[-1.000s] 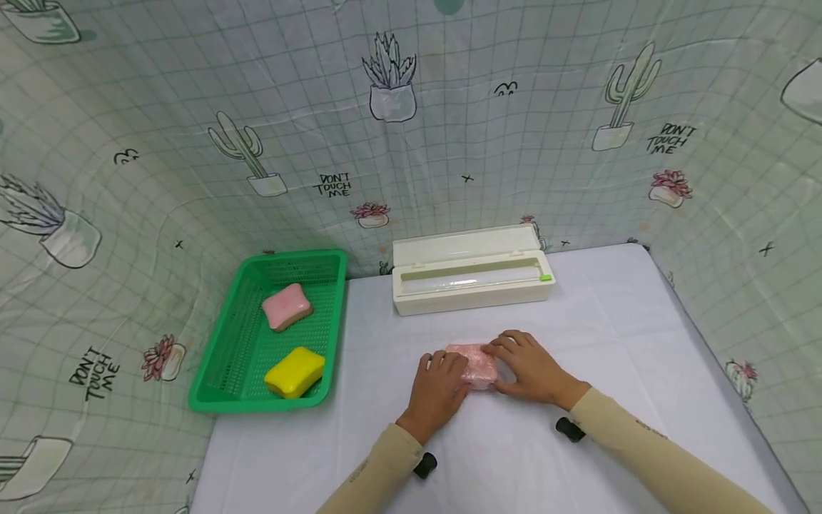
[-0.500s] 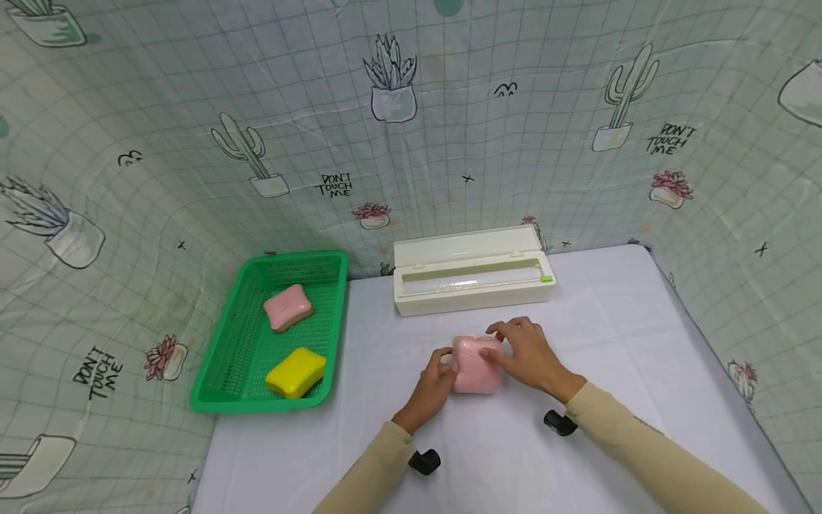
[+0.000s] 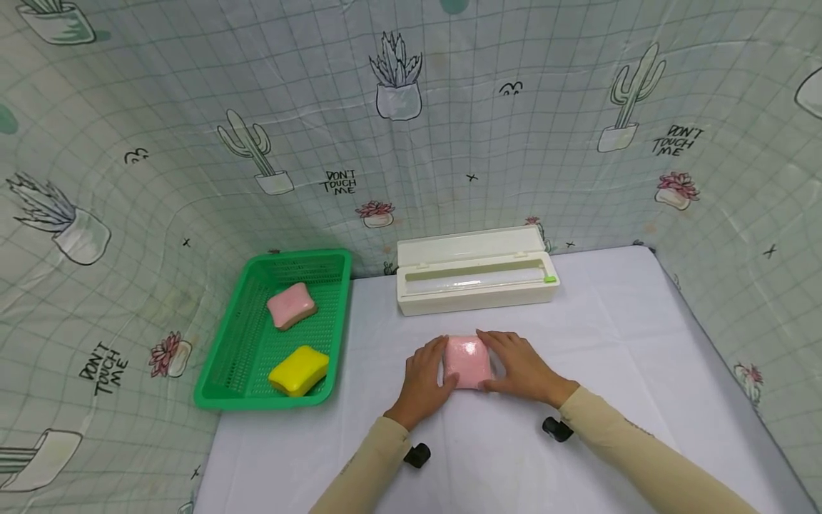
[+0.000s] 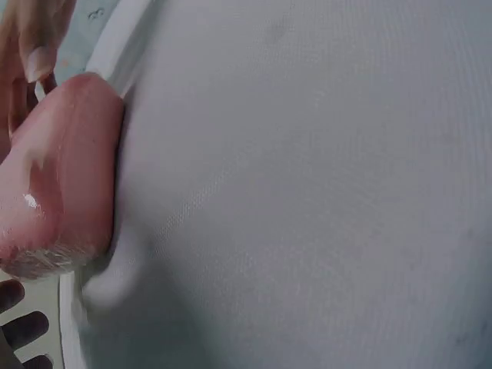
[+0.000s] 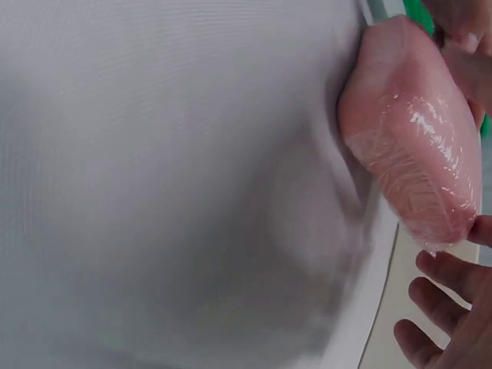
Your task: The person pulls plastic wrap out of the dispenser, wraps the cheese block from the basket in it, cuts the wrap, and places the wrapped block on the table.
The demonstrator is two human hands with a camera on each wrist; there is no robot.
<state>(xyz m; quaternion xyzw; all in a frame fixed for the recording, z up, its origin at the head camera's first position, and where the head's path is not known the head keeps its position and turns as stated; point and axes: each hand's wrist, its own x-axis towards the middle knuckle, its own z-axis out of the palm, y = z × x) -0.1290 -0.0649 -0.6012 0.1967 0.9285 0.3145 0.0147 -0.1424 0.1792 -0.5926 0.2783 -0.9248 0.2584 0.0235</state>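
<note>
A pink bar of soap [image 3: 467, 363], tightly wrapped in shiny clear film, lies on the white cloth with its smooth face up. My left hand [image 3: 422, 382] holds its left side, fingertips at the far corner and thumb at the near one. At the opposite side my right hand [image 3: 523, 371] grips it in the same way. In the left wrist view the film looks wrinkled at one end of the soap [image 4: 58, 177]. Film creases cover the near part of the soap [image 5: 423, 146] in the right wrist view, where several right fingers [image 5: 450, 277] are spread beside it.
Behind the hands stands a white film dispenser [image 3: 478, 294] with its lid raised and a roll inside. To the left, a green basket [image 3: 347, 314] holds a pink soap [image 3: 292, 305] and a yellow soap [image 3: 298, 371]. A cactus-print curtain [image 3: 437, 178] hangs behind the table.
The crinkled face was up a second ago; the soap has been turned over, and the smooth face is up now. Both hands have shifted to its two sides.
</note>
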